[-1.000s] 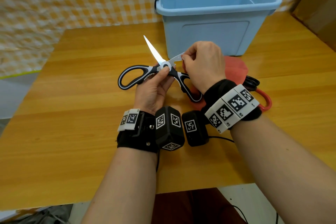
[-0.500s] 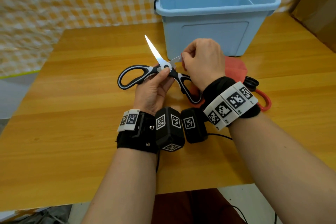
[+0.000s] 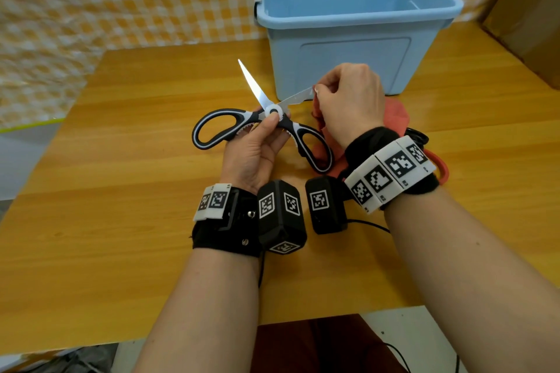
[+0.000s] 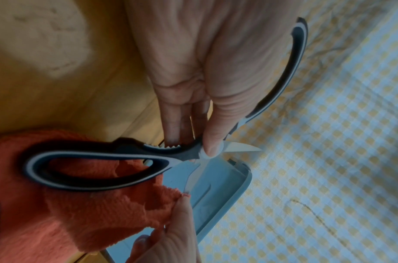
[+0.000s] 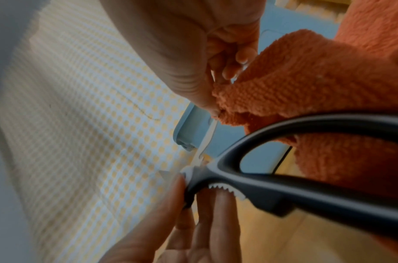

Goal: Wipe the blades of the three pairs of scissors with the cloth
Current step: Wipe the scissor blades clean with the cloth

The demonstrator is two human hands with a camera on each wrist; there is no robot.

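Black-and-white kitchen scissors [image 3: 230,127] [image 4: 99,160] [image 5: 306,169] stand spread wide above the wooden table. My left hand [image 3: 266,130] [image 4: 207,142] pinches them at the pivot, thumb on the white screw. The left blade [image 3: 253,85] points up and away, bare. My right hand [image 3: 321,94] [image 5: 218,99] pinches the orange cloth [image 3: 397,118] [image 4: 81,204] [image 5: 306,80] round the outer end of the right blade [image 3: 295,97] [image 5: 210,135]. Two more scissors lie behind my right wrist: a black handle [image 3: 419,135] and a red handle [image 3: 441,168]; their blades are hidden.
A light blue plastic bin [image 3: 342,48], with nothing in it, stands at the back of the table [image 3: 121,221], just beyond my hands. A yellow checked cloth [image 3: 91,0] hangs behind the table. A cardboard box [image 3: 533,9] is at the far right.
My right hand with the cloth has slid outward along the right blade, from near the pivot toward its tip, so more bare blade shows. The left hand and scissors have stayed almost still.
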